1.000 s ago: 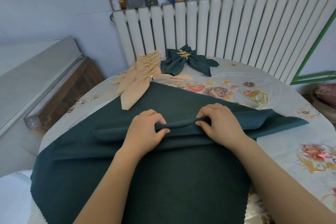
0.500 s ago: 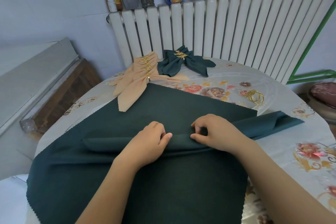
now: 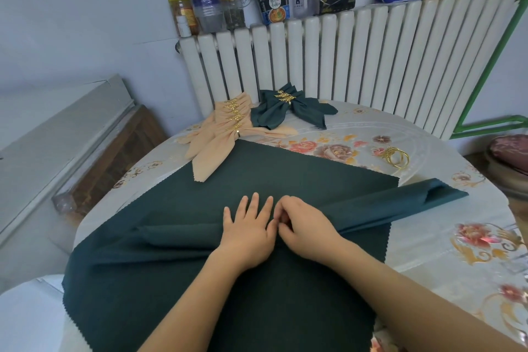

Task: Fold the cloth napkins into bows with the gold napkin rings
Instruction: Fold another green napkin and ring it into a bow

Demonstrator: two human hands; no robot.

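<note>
Napkin in work: dark green cloth napkin, spread flat across the near half of the round table, its near edge hanging over the table's near edge; a long pleated fold runs left to right across its middle, and the fold's right end lies past the napkin's right edge on the tablecloth.
Left hand: left hand lies flat on the pleated fold at mid-napkin, fingers straight and slightly spread, pressing the cloth down (nothing gripped).
Right hand: right hand sits just right of the left hand, touching it; fingers are curled, with thumb and fingertips pinching the pleat at the fold's centre.
Finished green bow: green napkin bow, gathered through a gold leaf ring, at the table's far edge, in front of the radiator.
Finished peach bows: stack of peach napkin bows with gold rings, at the far left of the table, touching the green bow; the lowest peach tip overlaps the far left corner of the spread napkin.
Spare rings: gold napkin rings, loose on the tablecloth at the far right, apart from the spread napkin's far right corner (count cannot be told).
Background: white radiator behind the table; jars, bottles and a kitchen-wrap pack on top.
</note>
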